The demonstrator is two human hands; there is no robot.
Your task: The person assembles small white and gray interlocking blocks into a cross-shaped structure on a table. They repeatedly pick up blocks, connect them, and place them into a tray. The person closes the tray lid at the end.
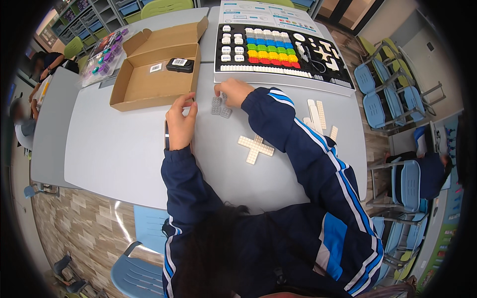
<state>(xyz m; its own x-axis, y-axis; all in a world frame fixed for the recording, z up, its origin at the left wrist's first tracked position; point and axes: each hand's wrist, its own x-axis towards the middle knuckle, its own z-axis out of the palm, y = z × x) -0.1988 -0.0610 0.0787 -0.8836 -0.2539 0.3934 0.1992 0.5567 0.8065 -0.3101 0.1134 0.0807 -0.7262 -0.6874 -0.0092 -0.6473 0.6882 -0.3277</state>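
My left hand (181, 121) is above the table beside the cardboard box's near right corner. Its thumb and fingers are apart, and nothing shows between them. My right hand (236, 93) bends over a small group of grey studded building blocks (216, 110), its fingers closed around one grey block that they partly cover. Another grey block (226, 112) lies just below those fingers. Nearer to me, a white cross of studded plates (256, 149) lies flat on the table. Partly hidden by my left wrist is a thin dark-edged object (166, 130) that I cannot make out.
The open cardboard box (149, 97) holds a black device (180, 65). At the back right stands a kit tray (233, 75) with rows of coloured blocks. White strips (314, 116) lie right of my right arm. Plastic-bagged parts (103, 62) are far left; chairs (380, 89) stand right.
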